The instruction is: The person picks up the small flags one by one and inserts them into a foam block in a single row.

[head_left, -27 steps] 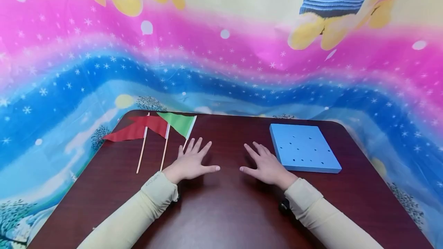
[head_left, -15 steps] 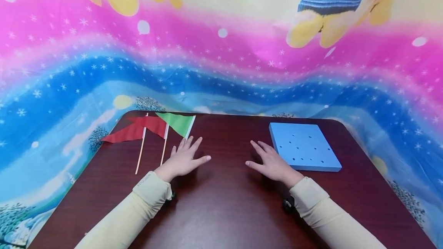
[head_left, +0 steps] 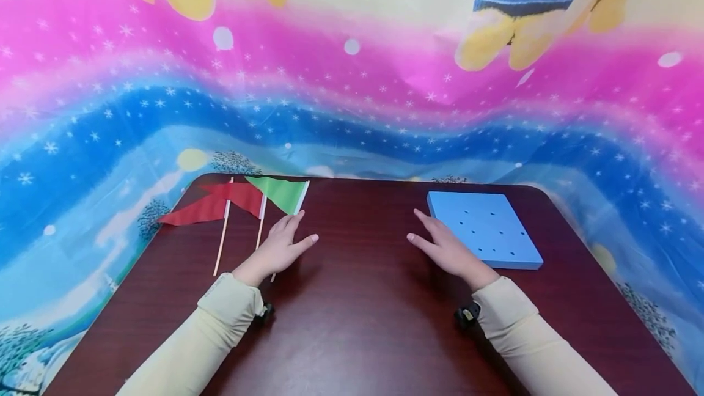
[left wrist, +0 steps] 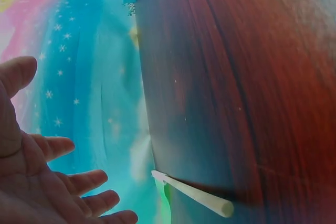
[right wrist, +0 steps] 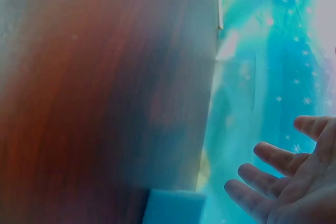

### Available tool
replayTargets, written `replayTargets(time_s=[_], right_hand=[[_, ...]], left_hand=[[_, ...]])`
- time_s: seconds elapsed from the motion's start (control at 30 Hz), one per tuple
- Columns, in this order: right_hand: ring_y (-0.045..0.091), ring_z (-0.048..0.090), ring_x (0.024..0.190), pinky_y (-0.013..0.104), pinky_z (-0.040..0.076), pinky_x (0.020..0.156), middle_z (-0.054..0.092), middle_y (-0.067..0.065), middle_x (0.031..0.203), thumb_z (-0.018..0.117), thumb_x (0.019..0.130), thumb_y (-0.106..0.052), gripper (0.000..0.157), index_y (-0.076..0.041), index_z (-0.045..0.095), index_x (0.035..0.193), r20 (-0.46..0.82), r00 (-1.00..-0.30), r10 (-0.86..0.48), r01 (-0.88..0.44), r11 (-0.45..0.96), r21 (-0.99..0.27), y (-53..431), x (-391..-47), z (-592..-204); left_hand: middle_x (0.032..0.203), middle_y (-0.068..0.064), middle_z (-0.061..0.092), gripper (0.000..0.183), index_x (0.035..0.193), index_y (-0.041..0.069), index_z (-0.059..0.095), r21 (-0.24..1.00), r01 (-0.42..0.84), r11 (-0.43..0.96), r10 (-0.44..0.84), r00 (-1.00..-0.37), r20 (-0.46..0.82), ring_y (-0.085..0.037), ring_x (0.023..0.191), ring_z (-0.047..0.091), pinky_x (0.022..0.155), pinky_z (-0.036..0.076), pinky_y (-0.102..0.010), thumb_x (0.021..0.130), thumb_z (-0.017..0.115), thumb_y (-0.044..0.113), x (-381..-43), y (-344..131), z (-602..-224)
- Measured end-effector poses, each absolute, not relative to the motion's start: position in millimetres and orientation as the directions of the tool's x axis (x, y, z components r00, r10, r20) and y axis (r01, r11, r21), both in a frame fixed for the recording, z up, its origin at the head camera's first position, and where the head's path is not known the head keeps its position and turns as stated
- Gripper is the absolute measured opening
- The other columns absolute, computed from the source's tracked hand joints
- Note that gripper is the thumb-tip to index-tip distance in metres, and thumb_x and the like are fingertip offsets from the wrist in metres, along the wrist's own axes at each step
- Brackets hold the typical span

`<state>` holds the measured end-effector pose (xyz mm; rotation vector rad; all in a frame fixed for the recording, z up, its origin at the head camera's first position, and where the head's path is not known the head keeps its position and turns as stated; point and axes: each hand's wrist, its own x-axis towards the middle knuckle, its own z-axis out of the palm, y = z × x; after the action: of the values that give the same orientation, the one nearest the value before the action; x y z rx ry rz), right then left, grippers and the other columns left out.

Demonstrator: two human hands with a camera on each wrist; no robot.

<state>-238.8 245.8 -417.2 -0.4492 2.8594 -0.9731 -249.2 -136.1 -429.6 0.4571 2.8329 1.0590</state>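
Note:
My left hand hovers with straight, spread fingers over the stick of a green pennant flag, hiding much of that stick. Nothing is in its grip; the left wrist view shows the bare palm beside the flag's pale stick. To its left lie two red pennant flags, one outer and one inner, on thin wooden sticks. My right hand, fingers extended and holding nothing, is at the left side of a blue square board with several small holes, and overlaps its near left corner.
All of it lies on a dark reddish-brown table with rounded far corners. A colourful printed cloth hangs behind and around the table. Dark wrist straps show under both cuffs, such as the right strap.
My hands have moved apart, the left one leftward and the right one rightward over the board's edge. The lower end of the green flag's stick now shows below my left hand. Flags and board stay put.

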Motion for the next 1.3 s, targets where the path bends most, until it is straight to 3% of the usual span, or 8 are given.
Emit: replayTargets(time_s=[0.27, 0.5, 0.9, 1.3], right_hand=[[0.050, 0.021, 0.150, 0.073, 0.022, 0.113, 0.023, 0.027, 0.165, 0.048, 0.108, -0.048, 0.077, -0.010, 0.016, 0.166, -0.001, -0.967, -0.255, -0.184, 0.701, -0.689, 263, -238, -407], [0.053, 0.028, 0.145, 0.071, 0.035, 0.108, 0.029, 0.031, 0.160, 0.047, 0.111, -0.036, 0.068, -0.005, 0.018, 0.164, 0.024, -0.981, -0.193, -0.150, 0.671, -0.727, 284, -239, -391], [0.056, 0.028, 0.143, 0.075, 0.031, 0.106, 0.028, 0.035, 0.158, 0.041, 0.111, -0.042, 0.070, -0.001, 0.019, 0.163, 0.029, -0.998, -0.062, -0.064, 0.671, -0.739, 335, -236, -384], [0.060, 0.030, 0.139, 0.074, 0.032, 0.105, 0.025, 0.040, 0.156, 0.041, 0.111, -0.042, 0.073, 0.007, 0.017, 0.160, 0.037, -0.993, 0.114, 0.048, 0.657, -0.753, 389, -228, -394]], left_hand=[[0.159, -0.034, 0.027, 0.072, 0.159, -0.006, 0.026, 0.714, 0.182, 0.676, 0.223, -0.974, 0.038, -0.052, 0.148, 0.022, 0.118, 0.021, -0.064, 0.106, 0.054, 0.034, -251, -144, -432], [0.162, -0.032, 0.022, 0.071, 0.160, -0.006, 0.021, 0.772, 0.090, 0.629, 0.183, -0.982, -0.035, -0.048, 0.150, 0.018, 0.120, 0.020, -0.062, 0.108, 0.051, 0.032, -249, -149, -437], [0.154, -0.035, 0.028, 0.066, 0.159, -0.005, 0.022, 0.872, -0.052, 0.487, 0.085, -0.991, -0.107, -0.048, 0.144, 0.030, 0.117, 0.028, -0.061, 0.109, 0.049, 0.028, -249, -151, -445], [0.150, -0.036, 0.033, 0.064, 0.157, -0.007, 0.025, 0.875, -0.088, 0.476, 0.039, -0.992, -0.121, -0.051, 0.140, 0.035, 0.115, 0.029, -0.059, 0.109, 0.048, 0.027, -247, -155, -447]])
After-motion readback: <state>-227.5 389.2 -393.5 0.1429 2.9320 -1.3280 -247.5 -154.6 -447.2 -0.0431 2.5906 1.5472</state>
